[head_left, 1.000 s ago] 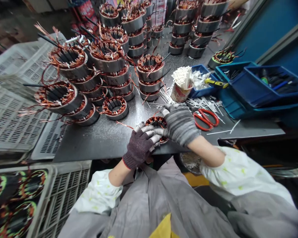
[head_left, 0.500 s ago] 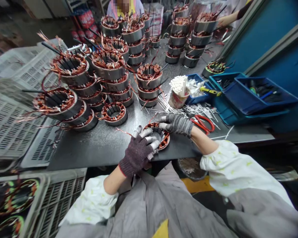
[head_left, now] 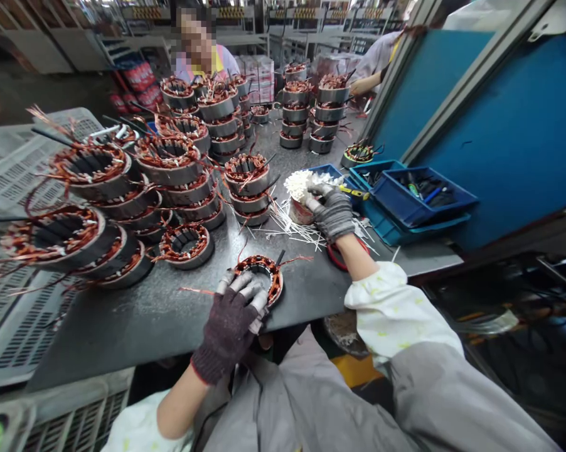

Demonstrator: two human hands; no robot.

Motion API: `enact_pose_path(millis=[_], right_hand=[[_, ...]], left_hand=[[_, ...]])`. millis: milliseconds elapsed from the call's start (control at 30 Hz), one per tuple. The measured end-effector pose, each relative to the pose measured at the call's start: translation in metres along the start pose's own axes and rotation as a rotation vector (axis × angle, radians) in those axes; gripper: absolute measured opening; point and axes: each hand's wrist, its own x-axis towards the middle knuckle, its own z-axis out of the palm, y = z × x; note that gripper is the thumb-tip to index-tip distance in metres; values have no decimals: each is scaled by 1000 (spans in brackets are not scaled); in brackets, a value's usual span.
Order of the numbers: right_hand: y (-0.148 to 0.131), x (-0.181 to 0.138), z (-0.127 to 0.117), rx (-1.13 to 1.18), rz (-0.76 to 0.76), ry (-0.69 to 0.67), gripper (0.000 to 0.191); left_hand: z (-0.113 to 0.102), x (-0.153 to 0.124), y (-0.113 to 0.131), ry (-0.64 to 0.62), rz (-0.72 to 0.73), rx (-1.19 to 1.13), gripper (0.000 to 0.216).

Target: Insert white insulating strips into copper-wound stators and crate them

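A motor stator (head_left: 277,285), a metal ring wound with copper, lies near the table's front edge. My left hand (head_left: 231,314), in a dark glove with whitish fingertips, grips its near left side, fingers across the opening. In a grey striped glove, my right hand (head_left: 334,212) is at a paper cup (head_left: 300,213) packed with white sticks (head_left: 296,183). Its fingers are bent against the sticks at the cup's right side; what lies between the fingertips is hidden. More loose white sticks (head_left: 306,235) lie around the cup.
Stacked stators (head_left: 170,157) crowd the left and back of the table. Red-handled scissors (head_left: 342,256) lie partly under my right wrist. Blue bins (head_left: 419,194) stand to the right, a yellow cutter (head_left: 356,191) beside them. Crates (head_left: 19,339) flank the left. Two people are across the table.
My right hand has left the stator and moved up to the cup of white sticks. My left hand stays on the stator. The view has tilted up and shifted right.
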Motion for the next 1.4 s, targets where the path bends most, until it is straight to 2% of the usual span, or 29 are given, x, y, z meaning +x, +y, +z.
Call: enact_pose_path(millis=[100, 200, 300, 400, 600, 700, 767, 833, 933, 1033, 1133, 1200, 1333, 1400], right_hand=[[4, 10, 14, 101, -28, 2, 16], [2, 10, 16, 355, 118, 127, 22], [-1, 7, 8, 516, 197, 115, 31], [-7, 0, -3, 528, 124, 128, 26], [-19, -27, -23, 432, -48, 119, 21], [-26, -40, -31, 387, -41, 187, 15], [-35, -54, -37, 439, 14, 214, 16], [-47, -77, -44, 563, 73, 142, 18], [-67, -121, -53, 713, 153, -39, 21], [-77, -159, -59, 688, 254, -121, 20], [-76, -179, -62, 633, 287, -141, 17], [-74, -184, -67, 590, 196, -192, 17], [-74, -195, -83, 516, -186, -414, 23], [-76, -204, -89, 496, -287, -489, 24]], left_hand=[[-1, -3, 1, -17, 8, -34, 35], [2, -3, 2, -4, -29, -44, 31], [7, 0, 6, 59, -94, -30, 27], [10, 4, 11, 123, -141, -21, 25], [8, 3, 8, 86, -74, -19, 27], [8, 1, 6, 70, -71, -14, 30], [9, 0, 6, 65, -77, -15, 30], [9, 0, 7, 63, -83, -17, 30], [8, 1, 9, 39, -99, -16, 32], [6, 2, 9, 10, -100, -22, 33], [4, 3, 8, -4, -106, -45, 31], [2, 3, 9, -17, -116, -62, 31], [1, 3, 11, -29, -135, -84, 29], [0, 4, 12, -41, -162, -109, 28]])
